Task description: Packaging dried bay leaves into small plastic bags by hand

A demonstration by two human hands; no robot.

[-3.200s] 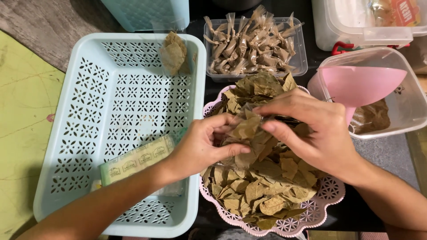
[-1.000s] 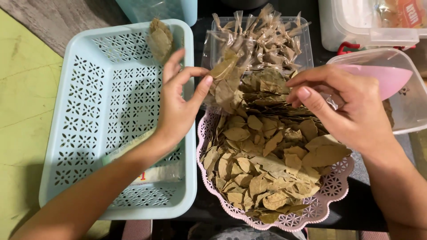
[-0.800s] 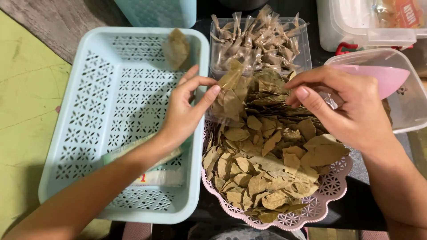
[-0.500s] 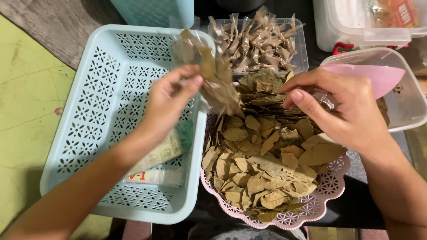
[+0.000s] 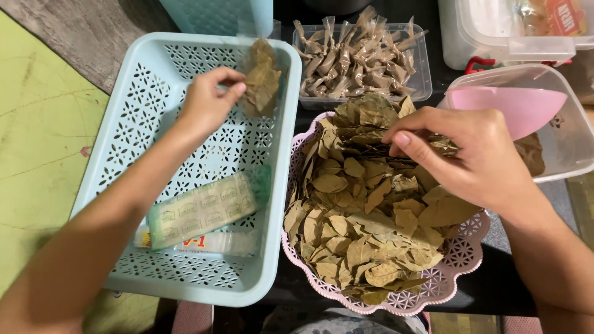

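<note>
Since a second ago: the left hand (image 5: 207, 102) has swung from over the leaves (image 5: 365, 210) to the far end of the blue basket (image 5: 124, 133), carrying the packet (image 5: 261, 83).
Meaning: a filled packet looks about to be laid in the basket (my reading).
Right hand (image 5: 470, 154): fingers pinched shut on a clear bag over the pink tray (image 5: 458, 266).
Left hand: fingers closed on the packet's edge; it hangs above the basket's far wall.
Beyond: tub (image 5: 359, 59) of packets.
</note>
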